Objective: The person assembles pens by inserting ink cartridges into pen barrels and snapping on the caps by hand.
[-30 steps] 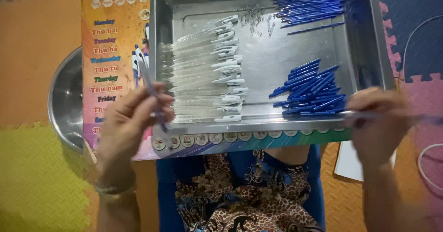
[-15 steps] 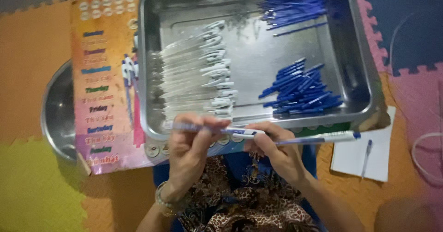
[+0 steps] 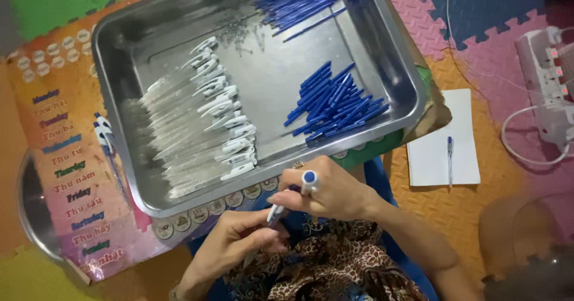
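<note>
White-and-blue pen (image 3: 293,198) is gripped by both left hand (image 3: 233,241) and right hand (image 3: 332,194).

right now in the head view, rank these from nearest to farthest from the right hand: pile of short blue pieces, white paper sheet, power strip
1. Pile of short blue pieces, just above the right hand, in the tray.
2. White paper sheet, off to its right on the mat.
3. Power strip, at the far right edge.
</note>
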